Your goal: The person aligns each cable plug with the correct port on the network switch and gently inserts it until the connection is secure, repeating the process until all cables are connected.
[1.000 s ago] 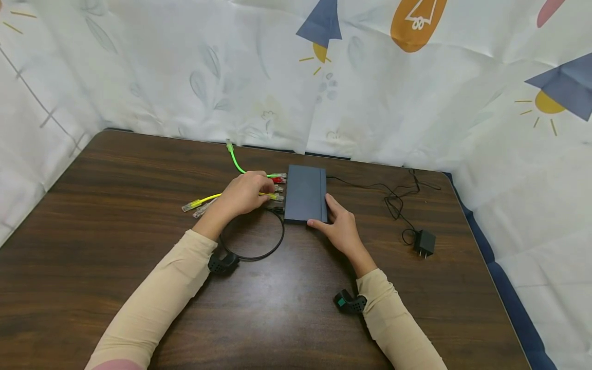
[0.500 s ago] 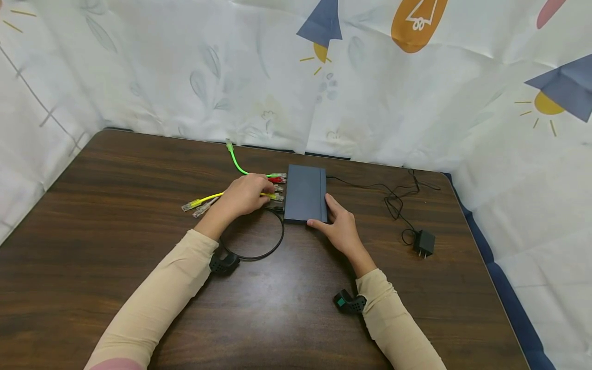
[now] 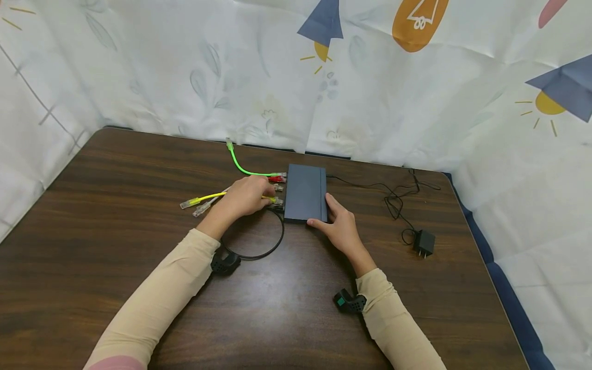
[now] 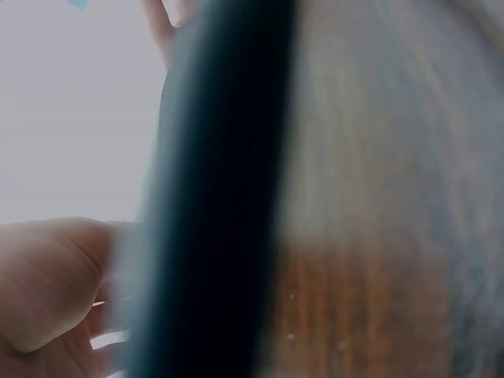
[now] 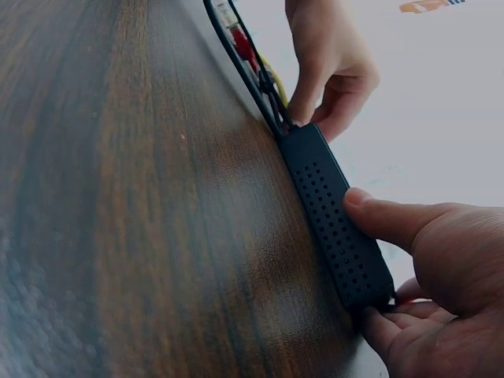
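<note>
Two Hands at a Dark Box and Its Cables

Going left to right with the box as our clock centre, we start at nine o'clock, where the loose ends of a yellow cable and a whitish cable lie side by side on the brown table. A green cable curves out toward ten. Next we see the left hand, also at nine, its fingers curled in, pinching the yellow cable near its plug. A red plug sits just beyond it; we cannot tell whether the plugs are seated. A black cable loops at eight.

The blue-grey box lies flat toward the table's far side. At four, the right hand grips its near corner, thumb and fingers partly spread around it. In the right wrist view we see a perforated side. A thin cord runs toward three, down to a black power adapter at four.
</note>
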